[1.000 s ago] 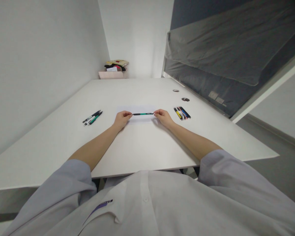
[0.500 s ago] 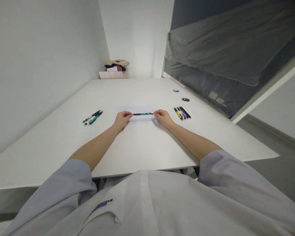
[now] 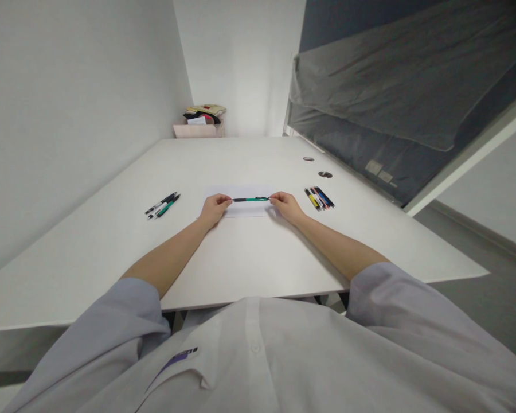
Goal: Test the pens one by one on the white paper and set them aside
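Note:
A green and black pen [image 3: 251, 199] is stretched level between my two hands, above a white sheet of paper [image 3: 245, 212]. My left hand [image 3: 214, 210] pinches its dark grip end at the tip. At the other end, with the clip, my right hand [image 3: 286, 206] is closed on the pen between thumb and fingers. Left of my hands lie a few pens [image 3: 162, 205], one of them green. To the right, several pens [image 3: 319, 198] with yellow, blue and red parts lie side by side.
The white table [image 3: 258, 258] runs back to the wall. At its far end stands a pale box [image 3: 195, 131] with cloth-like things on top. Two round metal discs [image 3: 325, 175] sit at the right, near a dark partition [image 3: 370, 103] under a translucent cover.

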`<control>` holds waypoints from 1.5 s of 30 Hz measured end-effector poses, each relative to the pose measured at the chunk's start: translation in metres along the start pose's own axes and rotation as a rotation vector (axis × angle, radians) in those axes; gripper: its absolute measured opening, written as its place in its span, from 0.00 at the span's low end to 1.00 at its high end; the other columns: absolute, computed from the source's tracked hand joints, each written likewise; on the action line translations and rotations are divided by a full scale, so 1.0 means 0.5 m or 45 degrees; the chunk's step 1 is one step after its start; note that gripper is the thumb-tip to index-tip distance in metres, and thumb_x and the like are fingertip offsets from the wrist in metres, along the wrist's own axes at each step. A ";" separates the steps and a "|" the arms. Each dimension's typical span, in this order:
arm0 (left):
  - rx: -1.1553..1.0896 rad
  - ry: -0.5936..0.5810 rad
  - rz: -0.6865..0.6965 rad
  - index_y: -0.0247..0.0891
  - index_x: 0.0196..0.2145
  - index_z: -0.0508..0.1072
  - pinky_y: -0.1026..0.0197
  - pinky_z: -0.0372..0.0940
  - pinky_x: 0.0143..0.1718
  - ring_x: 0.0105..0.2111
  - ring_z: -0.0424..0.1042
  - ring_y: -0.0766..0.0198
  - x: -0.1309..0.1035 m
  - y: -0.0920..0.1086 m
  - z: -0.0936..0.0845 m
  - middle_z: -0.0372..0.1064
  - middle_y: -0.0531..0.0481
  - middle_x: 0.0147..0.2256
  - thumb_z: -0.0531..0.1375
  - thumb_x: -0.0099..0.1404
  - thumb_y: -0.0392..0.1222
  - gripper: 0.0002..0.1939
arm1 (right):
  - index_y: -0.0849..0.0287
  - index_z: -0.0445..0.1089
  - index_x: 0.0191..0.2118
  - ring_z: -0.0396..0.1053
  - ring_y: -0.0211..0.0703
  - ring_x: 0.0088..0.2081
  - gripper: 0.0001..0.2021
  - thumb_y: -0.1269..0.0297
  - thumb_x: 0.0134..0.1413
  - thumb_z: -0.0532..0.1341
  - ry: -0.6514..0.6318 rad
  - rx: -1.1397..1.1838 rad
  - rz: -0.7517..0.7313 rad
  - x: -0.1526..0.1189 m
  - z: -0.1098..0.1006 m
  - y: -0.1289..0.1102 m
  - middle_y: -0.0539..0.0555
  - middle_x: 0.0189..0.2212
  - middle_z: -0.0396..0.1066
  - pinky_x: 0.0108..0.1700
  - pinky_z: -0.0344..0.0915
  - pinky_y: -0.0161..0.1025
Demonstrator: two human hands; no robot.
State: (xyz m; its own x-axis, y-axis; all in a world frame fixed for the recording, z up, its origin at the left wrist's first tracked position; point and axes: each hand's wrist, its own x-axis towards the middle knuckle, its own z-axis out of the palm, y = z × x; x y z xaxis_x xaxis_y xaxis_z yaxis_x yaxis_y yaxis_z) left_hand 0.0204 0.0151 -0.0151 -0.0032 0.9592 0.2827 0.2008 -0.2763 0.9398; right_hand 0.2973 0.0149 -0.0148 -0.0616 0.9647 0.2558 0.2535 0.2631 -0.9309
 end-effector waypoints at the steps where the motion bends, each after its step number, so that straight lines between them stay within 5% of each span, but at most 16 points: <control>1: -0.002 -0.002 0.006 0.35 0.31 0.78 0.55 0.65 0.42 0.35 0.72 0.58 -0.001 0.001 -0.001 0.76 0.45 0.31 0.70 0.49 0.50 0.16 | 0.59 0.71 0.32 0.62 0.39 0.30 0.11 0.57 0.44 0.62 0.000 -0.004 0.000 0.000 0.000 0.000 0.49 0.25 0.69 0.35 0.59 0.39; 45: 0.055 -0.033 0.000 0.36 0.28 0.76 0.59 0.59 0.33 0.27 0.65 0.64 -0.002 0.005 0.002 0.71 0.49 0.26 0.66 0.52 0.50 0.14 | 0.57 0.66 0.29 0.57 0.40 0.27 0.11 0.53 0.51 0.58 -0.034 -0.209 -0.034 -0.007 0.001 -0.020 0.47 0.21 0.60 0.33 0.55 0.39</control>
State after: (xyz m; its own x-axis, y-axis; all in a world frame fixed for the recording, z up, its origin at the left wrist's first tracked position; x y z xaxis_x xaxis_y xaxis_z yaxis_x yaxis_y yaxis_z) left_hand 0.0221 0.0135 -0.0132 0.0223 0.9605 0.2775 0.2432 -0.2744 0.9303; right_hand 0.2946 0.0089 -0.0066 -0.0955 0.9579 0.2708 0.4057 0.2859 -0.8681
